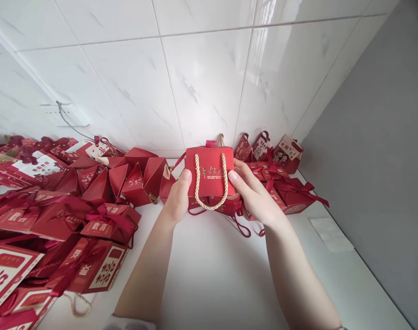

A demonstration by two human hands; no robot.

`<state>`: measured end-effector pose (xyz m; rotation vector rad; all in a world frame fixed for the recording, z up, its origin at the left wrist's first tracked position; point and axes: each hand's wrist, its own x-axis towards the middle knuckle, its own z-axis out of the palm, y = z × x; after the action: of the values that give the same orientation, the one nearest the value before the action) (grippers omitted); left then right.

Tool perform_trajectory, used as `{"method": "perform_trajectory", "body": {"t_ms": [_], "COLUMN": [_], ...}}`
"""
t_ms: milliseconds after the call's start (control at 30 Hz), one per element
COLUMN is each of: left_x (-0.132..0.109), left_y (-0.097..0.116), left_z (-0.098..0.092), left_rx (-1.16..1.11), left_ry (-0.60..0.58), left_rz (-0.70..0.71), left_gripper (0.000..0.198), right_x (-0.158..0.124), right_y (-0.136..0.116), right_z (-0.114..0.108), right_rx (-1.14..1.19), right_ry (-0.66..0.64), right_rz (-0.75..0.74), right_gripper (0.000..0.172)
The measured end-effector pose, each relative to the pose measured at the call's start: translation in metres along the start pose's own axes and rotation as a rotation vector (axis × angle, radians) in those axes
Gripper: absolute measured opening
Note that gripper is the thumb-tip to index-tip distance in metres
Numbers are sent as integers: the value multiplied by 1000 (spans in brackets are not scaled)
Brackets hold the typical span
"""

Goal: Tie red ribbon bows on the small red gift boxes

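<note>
A small red gift box [211, 172] with gold lettering is held up in front of me, a cream twisted-rope handle [210, 206] hanging down over its face. My left hand [179, 195] grips its left side, the thumb on the front edge. On the opposite side my right hand [253, 188] holds it, thumb at the front edge and fingers reaching behind. Partly hidden below and behind it are other red boxes [229, 205] with dark red cord loops.
Many red gift boxes [108, 183] with ribbons crowd the left of the white table [215, 275]. More ribboned boxes [291, 192] stand at the right back. Behind are a tiled wall [205, 82] and a socket with a cable [66, 114]. A grey panel [377, 137] bounds the right side.
</note>
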<state>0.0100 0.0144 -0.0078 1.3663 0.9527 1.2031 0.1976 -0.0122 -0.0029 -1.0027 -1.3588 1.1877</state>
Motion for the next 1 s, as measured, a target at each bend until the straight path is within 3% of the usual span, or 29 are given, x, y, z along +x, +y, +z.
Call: {"method": "perform_trajectory", "body": {"t_ms": [500,800,1000], "left_x": [1,0,0], "left_y": [0,2,2], "left_z": [0,0,0], "left_rx": [62,75,88], "left_ry": [48,47,48], "left_rz": [24,-2,53], "left_gripper": [60,61,60], "right_x": [1,1,1], "right_y": [-1,0,2], "right_z": [1,1,2], "right_rx": [-32,-58,1], "right_ry": [-1,8,17], "right_rz": [-10,-17,-21], "right_gripper": [46,50,56]}}
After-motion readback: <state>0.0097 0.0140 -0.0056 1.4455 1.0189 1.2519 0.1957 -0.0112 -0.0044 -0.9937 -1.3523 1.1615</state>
